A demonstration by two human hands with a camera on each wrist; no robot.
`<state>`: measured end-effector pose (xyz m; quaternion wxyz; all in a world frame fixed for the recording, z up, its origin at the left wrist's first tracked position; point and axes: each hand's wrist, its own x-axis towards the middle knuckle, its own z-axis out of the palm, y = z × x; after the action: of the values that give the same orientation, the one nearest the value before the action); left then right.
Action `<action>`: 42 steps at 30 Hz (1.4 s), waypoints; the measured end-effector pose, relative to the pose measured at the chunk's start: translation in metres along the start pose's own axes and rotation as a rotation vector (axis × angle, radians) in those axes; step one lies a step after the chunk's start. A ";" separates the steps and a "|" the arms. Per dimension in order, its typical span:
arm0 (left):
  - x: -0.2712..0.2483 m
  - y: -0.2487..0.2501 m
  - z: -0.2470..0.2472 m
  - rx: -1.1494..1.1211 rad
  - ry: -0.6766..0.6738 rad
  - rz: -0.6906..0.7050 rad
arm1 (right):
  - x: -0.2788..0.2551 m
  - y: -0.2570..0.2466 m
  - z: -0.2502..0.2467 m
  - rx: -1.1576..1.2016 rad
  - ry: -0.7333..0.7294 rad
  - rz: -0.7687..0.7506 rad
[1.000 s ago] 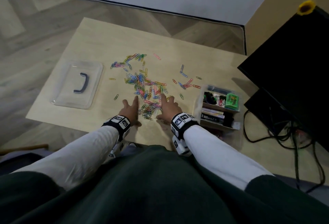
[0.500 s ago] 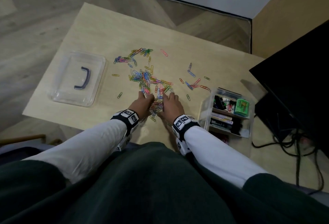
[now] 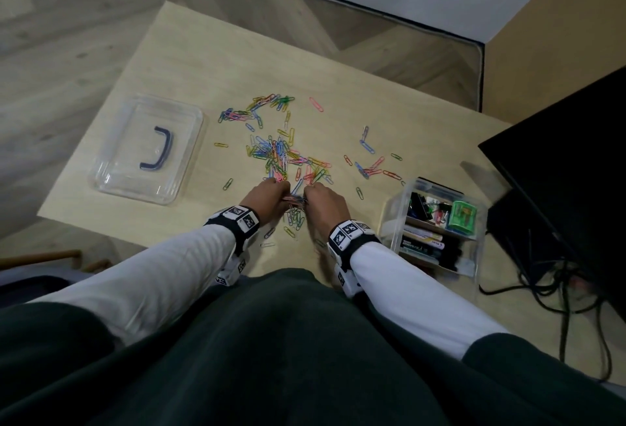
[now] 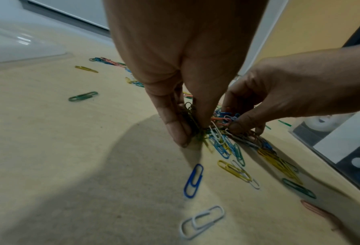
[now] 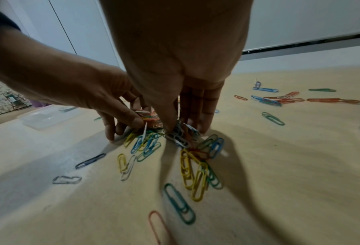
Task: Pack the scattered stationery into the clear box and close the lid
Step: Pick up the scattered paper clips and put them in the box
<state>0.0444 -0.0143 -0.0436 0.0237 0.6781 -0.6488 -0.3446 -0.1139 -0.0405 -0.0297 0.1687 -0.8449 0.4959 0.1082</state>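
Paper clips (image 3: 294,202) are pinched by the left hand (image 3: 267,200) and the right hand (image 3: 325,203) near the surface's (image 3: 189,53) front edge; the bunches should be squeezed firmly before lifting.

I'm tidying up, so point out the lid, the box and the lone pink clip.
lid (image 3: 111,168): head view, bare clear panel beside its handle.
box (image 3: 389,219): head view, clear left wall.
pink clip (image 3: 316,104): head view, mid-length.

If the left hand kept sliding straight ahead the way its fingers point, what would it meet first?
Probably the dense heap of paper clips directly beyond the left hand, which already pinches a bunch of clips. The lid lies off to its left, apparently outside that line.
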 end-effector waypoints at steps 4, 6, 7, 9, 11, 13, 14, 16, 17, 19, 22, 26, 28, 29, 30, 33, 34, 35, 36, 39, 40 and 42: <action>0.000 -0.003 -0.003 -0.030 0.058 -0.015 | 0.001 0.007 -0.006 0.019 0.005 0.049; -0.001 -0.003 -0.005 -0.058 0.072 -0.028 | 0.001 0.010 -0.008 0.049 0.023 0.069; -0.002 -0.003 -0.006 -0.061 0.080 -0.030 | 0.001 0.012 -0.007 0.064 0.036 0.074; -0.003 -0.002 -0.007 -0.048 0.099 -0.024 | -0.001 0.016 -0.007 0.083 0.059 0.083; -0.005 -0.001 -0.008 -0.038 0.129 -0.017 | -0.002 0.018 -0.008 0.092 0.085 0.096; -0.007 0.001 -0.009 -0.033 0.161 -0.004 | -0.004 0.019 -0.010 0.125 0.110 0.109; -0.009 0.001 -0.009 -0.032 0.172 0.002 | -0.005 0.020 -0.012 0.150 0.114 0.118; -0.011 0.003 -0.010 -0.032 0.188 0.007 | -0.006 0.021 -0.016 0.194 0.111 0.142; -0.012 0.003 -0.010 -0.038 0.192 0.007 | -0.007 0.022 -0.017 0.214 0.109 0.156; -0.014 0.003 -0.011 -0.055 0.198 0.011 | -0.009 0.024 -0.020 0.263 0.106 0.177; -0.018 0.004 -0.012 -0.086 0.216 0.039 | -0.012 0.027 -0.023 0.352 0.134 0.203; -0.023 0.006 -0.015 -0.138 0.278 0.014 | -0.016 0.033 -0.025 0.497 0.196 0.215; -0.026 0.008 -0.016 -0.159 0.309 -0.002 | -0.019 0.036 -0.027 0.563 0.242 0.220; -0.028 0.009 -0.016 -0.171 0.323 -0.006 | -0.021 0.039 -0.027 0.601 0.264 0.215; -0.030 0.011 -0.017 -0.185 0.336 -0.006 | -0.023 0.040 -0.029 0.641 0.279 0.207; -0.038 0.018 -0.020 -0.256 0.357 0.004 | -0.031 0.044 -0.035 0.729 0.342 0.184; -0.041 0.021 -0.021 -0.282 0.364 0.010 | -0.034 0.046 -0.038 0.775 0.362 0.179; -0.043 0.025 -0.022 -0.304 0.372 0.013 | -0.036 0.048 -0.040 0.838 0.379 0.173; -0.046 0.029 -0.022 -0.320 0.380 0.015 | -0.039 0.049 -0.043 0.906 0.384 0.163; -0.052 0.040 -0.023 -0.355 0.399 0.025 | -0.049 0.051 -0.050 1.114 0.379 0.125; -0.053 0.044 -0.023 -0.367 0.402 0.028 | -0.052 0.052 -0.053 1.167 0.385 0.117; -0.056 0.052 -0.021 -0.384 0.404 0.035 | -0.058 0.052 -0.058 1.244 0.405 0.105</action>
<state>0.0149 0.0191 0.0220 0.2864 0.7049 -0.5654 -0.3185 -0.1867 -0.0407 0.0350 0.5237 -0.5679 0.5284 -0.3521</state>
